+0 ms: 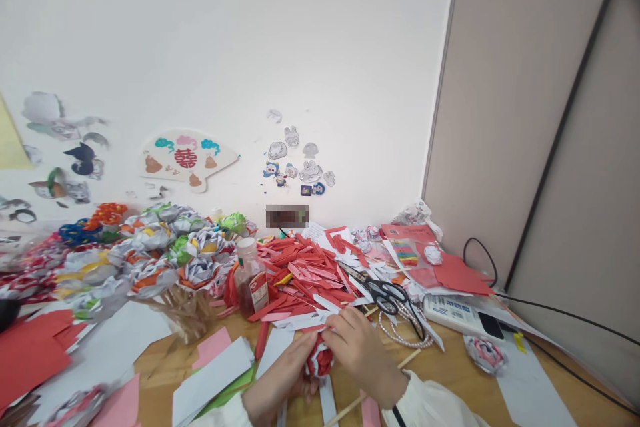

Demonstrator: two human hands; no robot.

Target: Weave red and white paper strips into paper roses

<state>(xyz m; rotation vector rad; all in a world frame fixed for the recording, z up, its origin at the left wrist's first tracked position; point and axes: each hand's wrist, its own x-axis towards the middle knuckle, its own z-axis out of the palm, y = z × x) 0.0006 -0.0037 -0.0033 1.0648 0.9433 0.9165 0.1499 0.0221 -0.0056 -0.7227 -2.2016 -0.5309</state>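
A red and white folded paper flower (320,359) is held between my two hands above the front of the table. My left hand (289,361) grips it from the left, with some fingers curled beneath it. From the right, my right hand (353,345) closes its fingers at the flower's top. Part of the flower is covered by my fingers. Below it lie white and pink paper strips (327,400) and a thin wooden stick (345,408). Just beyond my hands spreads a heap of red and pink folded strips (310,267).
Black-handled scissors (390,295) and a pearl string (400,333) lie right of the heap. Left of it stands a bottle of reddish liquid (249,283). Many paper flowers (165,240) fill the left. A finished pink-white flower (485,353) lies right. A white wall rises behind.
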